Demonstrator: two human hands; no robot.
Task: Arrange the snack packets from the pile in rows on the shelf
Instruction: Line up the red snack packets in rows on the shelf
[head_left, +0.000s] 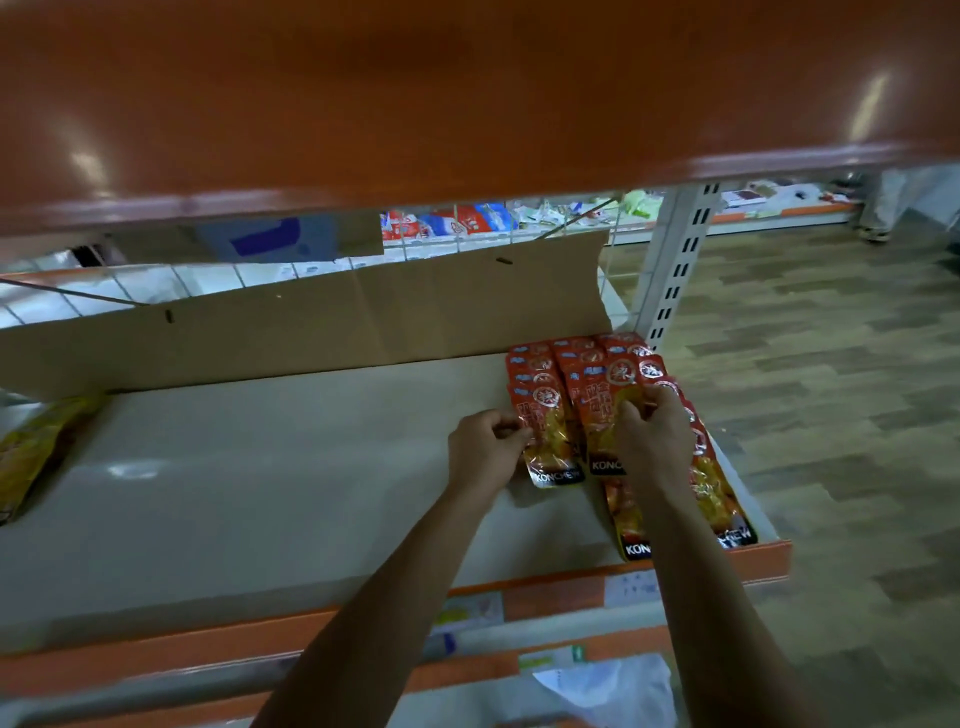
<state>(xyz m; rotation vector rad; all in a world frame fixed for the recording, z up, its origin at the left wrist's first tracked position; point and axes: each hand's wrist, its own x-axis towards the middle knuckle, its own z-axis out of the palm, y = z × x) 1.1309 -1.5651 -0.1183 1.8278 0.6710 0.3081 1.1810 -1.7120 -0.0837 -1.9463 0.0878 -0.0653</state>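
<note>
Toward three o'clock on a pale shelf (234, 493): red snack packets (540, 364), lying flat in three overlapping rows, from the cardboard backing (311, 332) at the rear down to the orange front lip. Viewed from above, over two bare forearms reaching in from six o'clock.

Left hand (485, 447) near centre, fingers curled, pinching the left edge of the left-row packet (553, 457) nearest the front. Right hand (655, 447) just beside it at three o'clock, fingers and thumb curled over the upper part of the middle-row packet (597, 426), apparently gripping it, though partly hiding the hold.

Far off at nine o'clock, at the shelf's left end, a heap of yellow packets (31, 452), well apart from the red ones. Across twelve o'clock, a glossy orange upper shelf (467, 104).

Handling, as a judgement only: light, thin, shiny film, probably slippery and floppy, with contents possibly easy to crush. Best pinched gently at a flat sealed edge or corner, then slid into line rather than lifted, to avoid nudging neighbouring rows.
</note>
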